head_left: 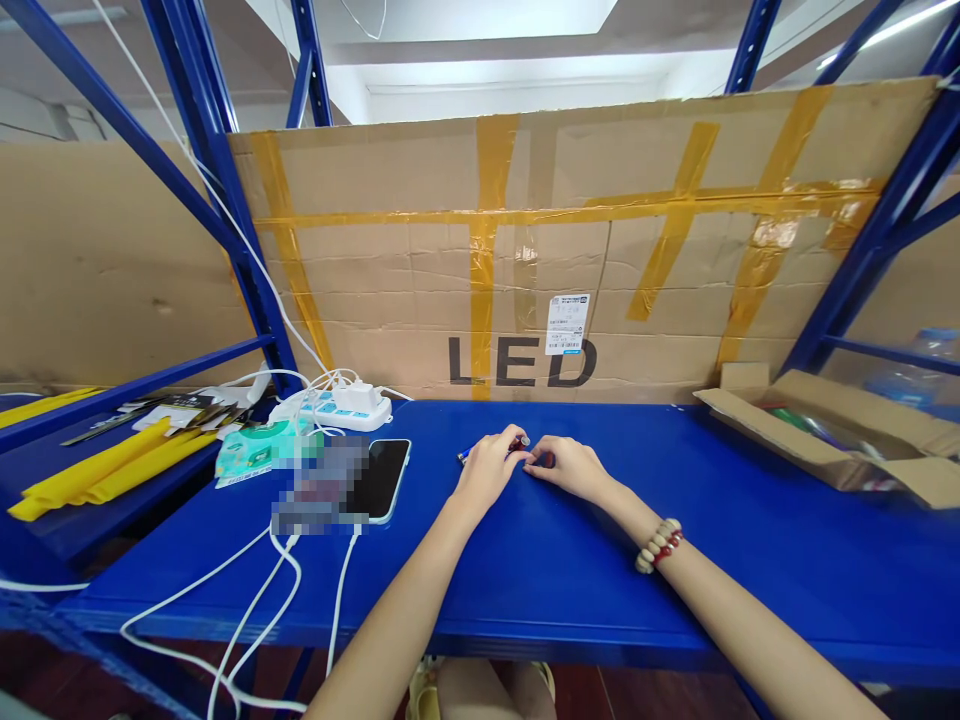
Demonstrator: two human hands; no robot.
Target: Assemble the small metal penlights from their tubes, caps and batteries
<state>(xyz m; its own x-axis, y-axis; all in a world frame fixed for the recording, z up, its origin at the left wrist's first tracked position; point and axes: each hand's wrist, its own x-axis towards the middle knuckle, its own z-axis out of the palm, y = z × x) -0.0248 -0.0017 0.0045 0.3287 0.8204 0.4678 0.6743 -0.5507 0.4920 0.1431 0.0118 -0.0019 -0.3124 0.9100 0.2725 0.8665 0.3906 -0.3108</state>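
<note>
My left hand is closed around a slim blue object, seen in the head view near the middle of the blue shelf top. A dark end with a shiny spot shows by the thumb and index finger; the rest is covered, so its exact kind is unclear. My right hand rests just to the right, fingers curled with thumb and index tip pressed together beside the left fingertips. Whatever those right fingers pinch, if anything, is too small to see. A beaded bracelet circles the right wrist.
At left lie a phone with a blurred patch beside it, white cables, a power strip and a green-white packet. An open cardboard box stands right. Taped cardboard walls the back between blue posts.
</note>
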